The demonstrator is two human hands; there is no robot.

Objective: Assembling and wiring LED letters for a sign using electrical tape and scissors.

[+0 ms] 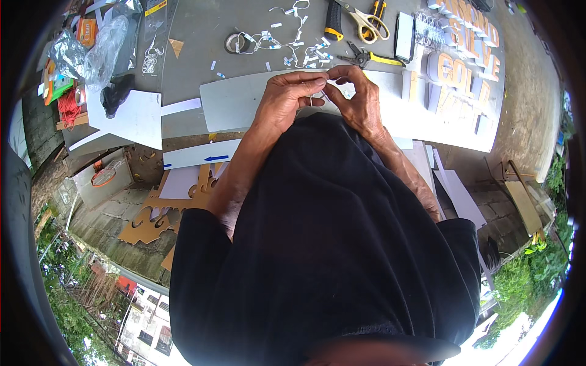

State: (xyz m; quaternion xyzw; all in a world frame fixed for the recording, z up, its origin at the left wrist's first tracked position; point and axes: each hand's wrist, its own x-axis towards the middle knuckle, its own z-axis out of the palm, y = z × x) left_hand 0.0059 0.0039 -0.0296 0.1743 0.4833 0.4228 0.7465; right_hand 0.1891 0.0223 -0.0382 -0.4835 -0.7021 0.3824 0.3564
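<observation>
My left hand [282, 100] and my right hand [359, 100] meet at the fingertips over a long pale panel [235, 100] on the table. Both are closed in a pinch. A thin white wire [312, 100] shows between them; its ends are hidden by my fingers. Just beyond lie a string of small white LED modules [298, 60] on thin wires and a roll of tape [234, 43]. Wire strippers [361, 56] with a yellow-and-black handle rest past my right hand. Scissors [366, 23] and a black-and-yellow-handled tool [333, 21] lie farther back.
White raised letters [455, 70] stand on a white board [452, 135] at the right, beside coiled white wire [429, 30]. Plastic bags [105, 55], red wire [70, 108] and white sheet offcuts [143, 113] crowd the left. Cut brown board [149, 226] lies below the table edge.
</observation>
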